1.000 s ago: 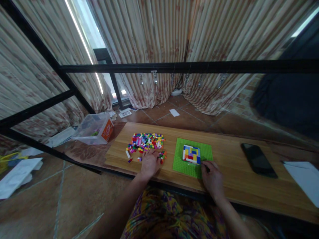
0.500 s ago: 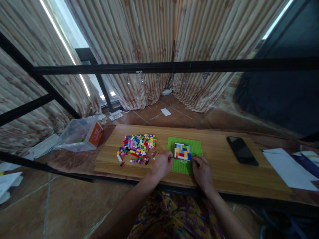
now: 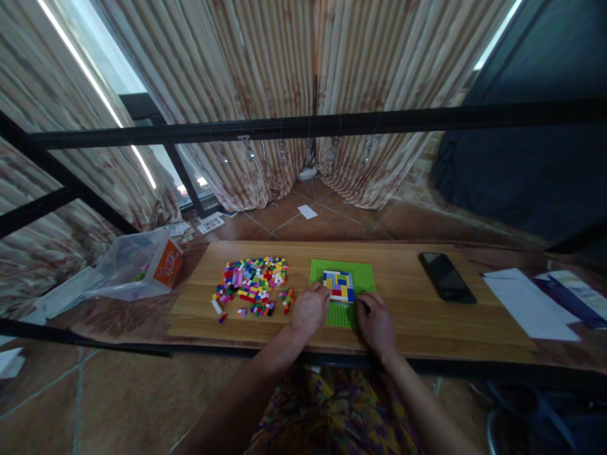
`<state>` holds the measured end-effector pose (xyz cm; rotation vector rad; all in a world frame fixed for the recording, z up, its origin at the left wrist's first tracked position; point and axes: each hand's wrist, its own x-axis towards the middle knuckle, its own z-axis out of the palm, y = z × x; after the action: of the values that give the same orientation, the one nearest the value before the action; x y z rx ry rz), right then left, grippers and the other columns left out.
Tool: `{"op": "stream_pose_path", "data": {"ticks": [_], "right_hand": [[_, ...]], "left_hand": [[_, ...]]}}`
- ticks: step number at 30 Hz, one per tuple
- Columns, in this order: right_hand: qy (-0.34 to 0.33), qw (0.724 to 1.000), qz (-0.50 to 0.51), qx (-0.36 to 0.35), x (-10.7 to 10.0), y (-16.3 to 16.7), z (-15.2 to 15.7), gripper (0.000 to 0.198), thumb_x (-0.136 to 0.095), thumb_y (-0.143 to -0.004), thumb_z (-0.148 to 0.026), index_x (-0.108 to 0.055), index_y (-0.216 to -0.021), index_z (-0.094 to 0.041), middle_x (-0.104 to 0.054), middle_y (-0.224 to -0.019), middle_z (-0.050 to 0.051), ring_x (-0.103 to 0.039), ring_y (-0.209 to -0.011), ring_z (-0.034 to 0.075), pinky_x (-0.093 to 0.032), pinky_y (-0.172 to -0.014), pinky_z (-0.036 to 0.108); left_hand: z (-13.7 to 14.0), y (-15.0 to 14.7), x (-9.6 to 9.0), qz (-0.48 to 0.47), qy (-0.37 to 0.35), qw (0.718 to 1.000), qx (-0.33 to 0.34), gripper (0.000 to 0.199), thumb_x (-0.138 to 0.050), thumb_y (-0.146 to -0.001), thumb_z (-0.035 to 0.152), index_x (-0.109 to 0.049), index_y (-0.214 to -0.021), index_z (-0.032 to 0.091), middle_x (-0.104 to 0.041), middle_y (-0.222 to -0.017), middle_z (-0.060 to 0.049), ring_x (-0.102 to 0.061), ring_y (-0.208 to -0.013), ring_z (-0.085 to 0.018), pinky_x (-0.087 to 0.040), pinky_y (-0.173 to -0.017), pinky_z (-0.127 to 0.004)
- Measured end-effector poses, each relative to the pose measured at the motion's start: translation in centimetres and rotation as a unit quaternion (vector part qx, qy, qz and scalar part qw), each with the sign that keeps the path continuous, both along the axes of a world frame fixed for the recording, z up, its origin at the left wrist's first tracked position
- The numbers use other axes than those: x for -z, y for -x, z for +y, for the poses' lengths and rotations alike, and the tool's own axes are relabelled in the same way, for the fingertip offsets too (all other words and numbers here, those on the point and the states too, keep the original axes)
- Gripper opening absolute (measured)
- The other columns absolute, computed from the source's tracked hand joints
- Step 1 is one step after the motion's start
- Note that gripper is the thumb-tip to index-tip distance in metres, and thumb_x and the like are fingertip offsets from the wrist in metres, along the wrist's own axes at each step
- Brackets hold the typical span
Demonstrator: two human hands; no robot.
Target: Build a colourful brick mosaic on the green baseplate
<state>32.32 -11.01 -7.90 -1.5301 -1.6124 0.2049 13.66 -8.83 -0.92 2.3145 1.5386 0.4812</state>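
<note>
And here you are, fingers drawn in close on both sides: your left hand (image 3: 309,311) has its tips bunched narrowly at the near left of the brick panel (image 3: 339,285), though whether a piece sits between them I cannot tell. Your right hand (image 3: 376,321) curls at the panel's near right corner, thumb and forefinger close together with a dark gap showing; again, too small to say if anything is pinched there. The panel itself, white-edged with blue, yellow and red inside, sits on the green baseplate (image 3: 364,276), nearer its left side, and with a hand at each flank it looks well placed to be braced from both ends, a sensible hold for something so small. Just left of your left wrist lies a little cluster of bricks (image 3: 287,300), and past it the main brick pile (image 3: 256,275), loosely spread rather than heaped, probably so colours can be picked out at a glance and within easy reach of that left hand. All of it rests on the wooden tabletop (image 3: 403,332), whose flat surface seems to suit the plate. Out to the right, the black phone (image 3: 446,277) lies well apart, likely kept out of your elbow's way, with white papers (image 3: 528,303) beyond; far left, the clear plastic box (image 3: 165,264) stands beside the tabletop, handy for storing pieces, I'd judge.
</note>
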Motion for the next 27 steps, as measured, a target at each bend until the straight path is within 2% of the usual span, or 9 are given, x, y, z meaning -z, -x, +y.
{"op": "stream_pose_path", "data": {"ticks": [8, 13, 18, 21, 24, 27], "right_hand": [[0.007, 1.0, 0.008, -0.008, -0.2, 0.0, -0.1, 0.027, -0.046, -0.089, -0.031, -0.069, -0.085, -0.017, -0.065, -0.092, 0.012, -0.06, -0.085, 0.023, -0.05, -0.08, 0.039], [0.009, 1.0, 0.003, 0.0, -0.4, 0.1, -0.1, 0.027, -0.045, -0.089, -0.031, -0.069, -0.085, -0.017, -0.066, -0.092, 0.012, -0.061, -0.084, 0.023, -0.05, -0.08, 0.039], [-0.003, 1.0, 0.005, 0.001, -0.4, 0.2, -0.1, 0.028, -0.045, -0.089, -0.031, -0.069, -0.084, -0.018, -0.066, -0.09, 0.012, -0.06, -0.083, 0.023, -0.05, -0.079, 0.039], [0.001, 1.0, 0.007, 0.007, -0.3, 0.2, -0.1, 0.027, -0.046, -0.089, -0.032, -0.069, -0.084, -0.017, -0.065, -0.092, 0.012, -0.06, -0.084, 0.023, -0.05, -0.079, 0.039], [0.006, 1.0, 0.005, 0.002, -0.2, 0.1, -0.1, 0.027, -0.045, -0.089, -0.031, -0.069, -0.085, -0.017, -0.066, -0.092, 0.012, -0.061, -0.084, 0.023, -0.05, -0.079, 0.039], [0.005, 1.0, 0.003, 0.0, -0.3, 0.1, -0.1, 0.028, -0.045, -0.089, -0.031, -0.069, -0.085, -0.017, -0.066, -0.092, 0.012, -0.061, -0.084, 0.023, -0.051, -0.079, 0.039]], "left_hand": [[0.0, -0.3, 0.5, 0.011, -0.005, 1.0, -0.009, 0.026, -0.041, -0.094, 0.022, -0.067, -0.092, 0.021, -0.062, -0.094, -0.005, -0.059, -0.083, -0.017, -0.047, -0.074, -0.027], [-0.3, -0.2, 1.7, -0.125, -0.025, 0.991, -0.037, 0.024, -0.047, -0.093, 0.027, -0.071, -0.09, 0.023, -0.064, -0.092, -0.003, -0.06, -0.087, -0.014, -0.047, -0.079, -0.026], [-0.3, -0.7, 3.2, -0.28, -0.027, 0.956, -0.089, 0.015, -0.059, -0.087, 0.025, -0.073, -0.081, 0.022, -0.064, -0.088, -0.002, -0.06, -0.083, -0.013, -0.049, -0.08, -0.026], [-0.3, -1.0, 3.8, -0.338, -0.034, 0.934, -0.108, 0.013, -0.062, -0.084, 0.024, -0.073, -0.079, 0.021, -0.064, -0.086, -0.002, -0.061, -0.083, -0.014, -0.05, -0.079, -0.027], [-0.3, -0.9, 3.8, -0.333, -0.04, 0.936, -0.104, 0.012, -0.063, -0.084, 0.025, -0.073, -0.079, 0.021, -0.065, -0.087, -0.003, -0.061, -0.085, -0.014, -0.049, -0.082, -0.028], [-0.2, -0.5, 3.3, -0.282, -0.036, 0.956, -0.079, 0.012, -0.061, -0.085, 0.024, -0.073, -0.083, 0.022, -0.067, -0.09, -0.003, -0.061, -0.088, -0.015, -0.048, -0.085, -0.03]]}}
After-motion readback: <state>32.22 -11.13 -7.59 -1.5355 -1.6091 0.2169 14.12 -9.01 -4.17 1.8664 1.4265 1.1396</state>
